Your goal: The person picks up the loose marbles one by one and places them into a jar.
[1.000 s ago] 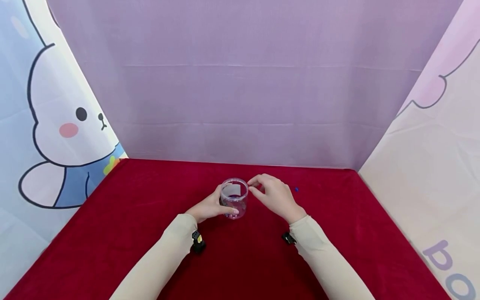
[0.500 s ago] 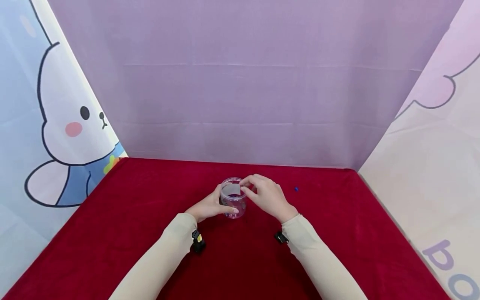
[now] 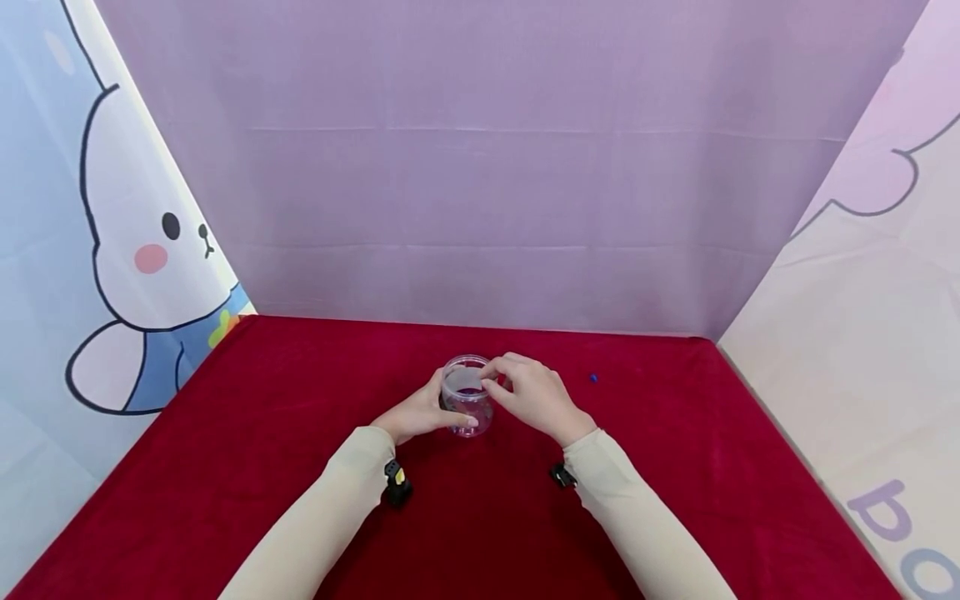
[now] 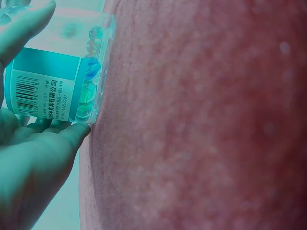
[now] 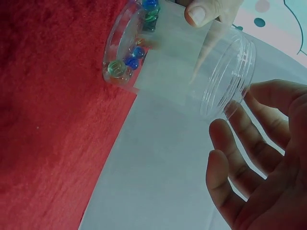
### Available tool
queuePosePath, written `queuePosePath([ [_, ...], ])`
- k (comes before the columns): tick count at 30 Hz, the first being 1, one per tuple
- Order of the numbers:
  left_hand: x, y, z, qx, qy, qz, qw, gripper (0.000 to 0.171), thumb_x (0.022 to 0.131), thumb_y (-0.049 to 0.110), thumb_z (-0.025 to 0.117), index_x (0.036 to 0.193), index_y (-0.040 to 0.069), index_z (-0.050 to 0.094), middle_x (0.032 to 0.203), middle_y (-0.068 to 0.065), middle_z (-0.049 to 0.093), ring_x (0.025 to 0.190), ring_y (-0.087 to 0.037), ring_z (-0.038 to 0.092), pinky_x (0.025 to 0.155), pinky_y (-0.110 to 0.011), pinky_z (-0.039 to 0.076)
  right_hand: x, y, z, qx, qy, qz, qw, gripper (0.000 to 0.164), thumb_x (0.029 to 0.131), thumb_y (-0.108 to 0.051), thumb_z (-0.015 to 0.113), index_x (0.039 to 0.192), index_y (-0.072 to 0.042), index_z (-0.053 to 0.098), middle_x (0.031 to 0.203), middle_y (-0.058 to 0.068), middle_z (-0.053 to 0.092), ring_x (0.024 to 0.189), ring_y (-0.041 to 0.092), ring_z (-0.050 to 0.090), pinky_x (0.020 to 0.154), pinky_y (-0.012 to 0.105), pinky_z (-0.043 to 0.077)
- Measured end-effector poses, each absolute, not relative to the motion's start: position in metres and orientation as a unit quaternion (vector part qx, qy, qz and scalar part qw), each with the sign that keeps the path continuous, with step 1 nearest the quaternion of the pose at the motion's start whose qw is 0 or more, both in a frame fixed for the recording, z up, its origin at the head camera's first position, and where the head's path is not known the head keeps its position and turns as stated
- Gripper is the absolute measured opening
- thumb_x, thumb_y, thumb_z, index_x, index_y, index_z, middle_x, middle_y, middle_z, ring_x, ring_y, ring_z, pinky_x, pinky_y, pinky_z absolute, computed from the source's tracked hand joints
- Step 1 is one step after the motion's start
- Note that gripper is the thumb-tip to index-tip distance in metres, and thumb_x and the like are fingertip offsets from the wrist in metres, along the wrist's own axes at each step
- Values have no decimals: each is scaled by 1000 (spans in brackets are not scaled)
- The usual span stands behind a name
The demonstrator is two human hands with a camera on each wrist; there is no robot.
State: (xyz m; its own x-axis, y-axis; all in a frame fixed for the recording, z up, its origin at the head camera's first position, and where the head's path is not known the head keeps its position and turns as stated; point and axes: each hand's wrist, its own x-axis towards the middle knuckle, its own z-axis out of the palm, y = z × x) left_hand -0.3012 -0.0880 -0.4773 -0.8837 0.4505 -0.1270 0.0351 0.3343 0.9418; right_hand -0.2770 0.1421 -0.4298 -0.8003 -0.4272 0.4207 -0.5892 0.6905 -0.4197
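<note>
A clear round plastic jar (image 3: pixel 467 405) holding coloured glass marbles (image 5: pixel 130 61) is stood on the red velvet-covered desk (image 3: pixel 262 433), clasped by the curled fingers (image 4: pixel 29 153) of the left hand (image 3: pixel 415 414). The right hand (image 3: pixel 534 397) is held at its rim, fingers (image 5: pixel 235 165) apart and loosely bent, nothing gripped.

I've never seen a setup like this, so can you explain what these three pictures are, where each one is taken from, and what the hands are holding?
A person works with bare hands; no machine is here. The wide picture comes from a camera on the head, looking down at a red cloth. The other two come from cameras strapped to the wrists.

The left hand grips a clear plastic jar standing on the cloth. It has a printed label and coloured glass marbles at the bottom. The right hand is at the jar's open mouth, fingers relaxed, holding nothing visible. One small blue marble lies on the cloth to the right.
</note>
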Motion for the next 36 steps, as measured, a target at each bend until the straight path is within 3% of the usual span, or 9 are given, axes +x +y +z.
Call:
queuePosePath([
  [9,-300,-90,-478,143,801,552,182,99,82,25,86,155,21,20,146,-4,41,135,-25,37,111,-54,33,-278,150,-430,284,-898,286,176,14,96,-27,70,108,-22,74,98,-13,64,77,6,58,60,25,50],
  [21,-299,-91,-477,141,803,550,181,99,81,26,86,155,22,21,147,-4,40,138,-26,34,112,-56,31,-280,169,-434,249,-910,289,164,15,96,-28,69,110,-23,73,100,-13,63,78,6,56,60,27,49],
  [31,-301,-91,-480,147,804,547,181,103,78,27,88,156,22,20,147,-4,40,138,-25,34,112,-54,31,-284,193,-443,225,-917,287,160,14,95,-23,70,109,-20,73,100,-8,65,83,17,63,62,32,51],
  [36,-300,-93,-480,153,800,550,184,101,80,27,87,155,22,19,148,-5,40,138,-26,34,112,-54,32,-286,202,-449,208,-925,279,156,15,95,-23,69,110,-19,73,101,-7,65,81,14,60,59,31,50],
])
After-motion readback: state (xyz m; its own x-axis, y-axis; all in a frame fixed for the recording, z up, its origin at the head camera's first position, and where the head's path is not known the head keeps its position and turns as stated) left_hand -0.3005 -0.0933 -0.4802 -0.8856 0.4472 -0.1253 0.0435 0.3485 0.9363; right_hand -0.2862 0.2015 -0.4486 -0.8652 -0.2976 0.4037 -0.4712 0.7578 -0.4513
